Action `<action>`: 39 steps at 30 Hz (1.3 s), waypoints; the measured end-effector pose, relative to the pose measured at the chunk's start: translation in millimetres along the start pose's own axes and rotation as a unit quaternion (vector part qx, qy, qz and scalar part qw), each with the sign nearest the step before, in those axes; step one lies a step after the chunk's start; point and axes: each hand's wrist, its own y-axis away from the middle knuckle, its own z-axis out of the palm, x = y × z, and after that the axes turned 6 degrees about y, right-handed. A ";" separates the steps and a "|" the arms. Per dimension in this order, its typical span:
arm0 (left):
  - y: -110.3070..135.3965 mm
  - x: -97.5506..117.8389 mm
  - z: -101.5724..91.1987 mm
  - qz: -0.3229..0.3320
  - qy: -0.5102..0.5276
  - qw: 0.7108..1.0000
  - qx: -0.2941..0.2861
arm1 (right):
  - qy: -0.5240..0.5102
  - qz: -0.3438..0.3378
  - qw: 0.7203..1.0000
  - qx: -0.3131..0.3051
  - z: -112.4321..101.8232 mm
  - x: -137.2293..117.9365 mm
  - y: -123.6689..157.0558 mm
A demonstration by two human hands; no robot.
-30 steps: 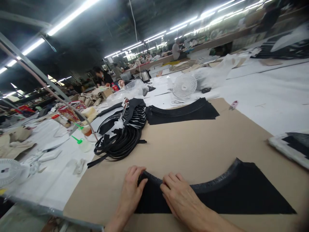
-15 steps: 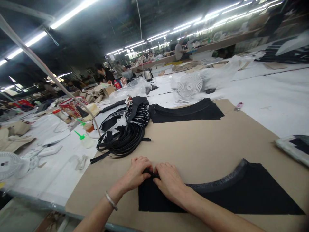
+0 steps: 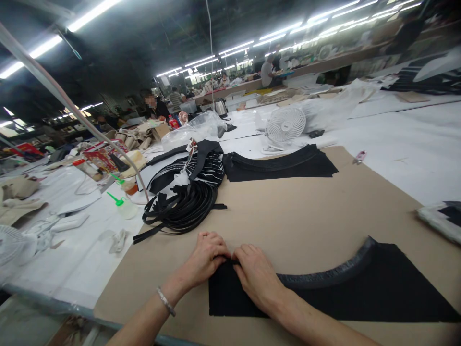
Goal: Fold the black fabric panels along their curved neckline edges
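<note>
A black fabric panel (image 3: 345,298) with a curved upper edge lies flat on brown paperboard (image 3: 288,216). A shiny dark strip (image 3: 324,279) follows that curve. At the panel's upper left corner, my left hand (image 3: 212,252) pinches the fabric edge between thumb and fingers. Close beside it, my right hand (image 3: 254,269) is closed on the same edge, its palm and forearm over the panel. Both hands hide part of the edge between them. Farther back, a stack of similar black panels (image 3: 281,168) rests on the board.
Left of the stack lie a coil of black strips (image 3: 183,211) and striped black fabric (image 3: 209,168). A white fan (image 3: 286,125) stands behind. Bottles with green nozzles (image 3: 124,207) are at left. A slanted pole (image 3: 72,108) crosses the left side. Another person (image 3: 267,73) sits far back.
Both hands stay at the panel's left corner, still gripping the edge. The fold between them is now pressed lower and shows less. The view has shifted slightly.
</note>
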 end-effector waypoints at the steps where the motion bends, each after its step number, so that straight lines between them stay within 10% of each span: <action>1: 1.1 -0.8 0.5 0.009 -0.006 1.000 0.002 | 0.001 -0.006 1.000 0.000 1.2 0.2 1.3; 21: 31.2 -19.7 15.8 0.135 -0.192 0.969 0.075 | 0.246 -0.226 0.934 0.125 17.5 2.0 18.7; 39: 56.8 -2.8 40.1 0.043 -0.119 0.977 0.173 | 0.083 -0.088 0.992 -0.029 2.9 -4.4 4.3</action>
